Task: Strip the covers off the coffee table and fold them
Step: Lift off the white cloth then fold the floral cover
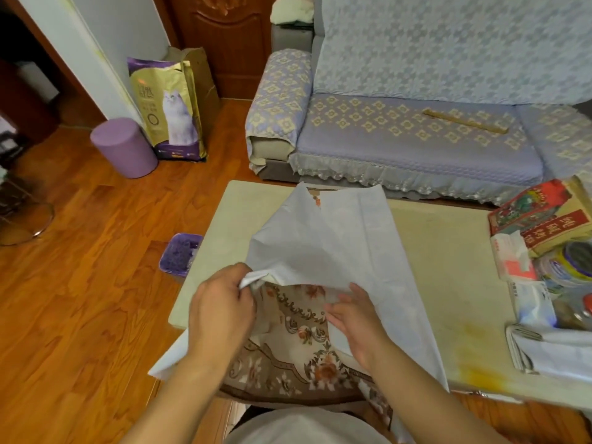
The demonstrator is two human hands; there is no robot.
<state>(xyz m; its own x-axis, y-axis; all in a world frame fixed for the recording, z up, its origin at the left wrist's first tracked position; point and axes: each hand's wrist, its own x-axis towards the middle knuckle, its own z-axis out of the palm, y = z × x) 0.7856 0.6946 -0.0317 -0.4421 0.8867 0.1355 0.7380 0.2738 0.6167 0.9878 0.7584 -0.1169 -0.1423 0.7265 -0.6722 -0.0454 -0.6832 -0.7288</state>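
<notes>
A cover lies bunched on the cream coffee table (448, 267). Its pale blue-white underside (336, 245) faces up and its brown floral face (301, 347) shows near the front edge. My left hand (221, 309) pinches a gathered white corner of the cover and lifts it. Just to the right, my right hand (355, 318) has its fingers straight, slid under the raised white flap and touching the floral cloth. Part of the cover hangs over the table's front edge.
Boxes, tissue packs and jars (544, 245) crowd the table's right end, with a folded white cloth (551, 350) in front of them. A covered sofa (416, 133) stands behind the table. On the wooden floor at left are a purple bin (181, 254), a purple stool (125, 147) and a cat-food bag (169, 107).
</notes>
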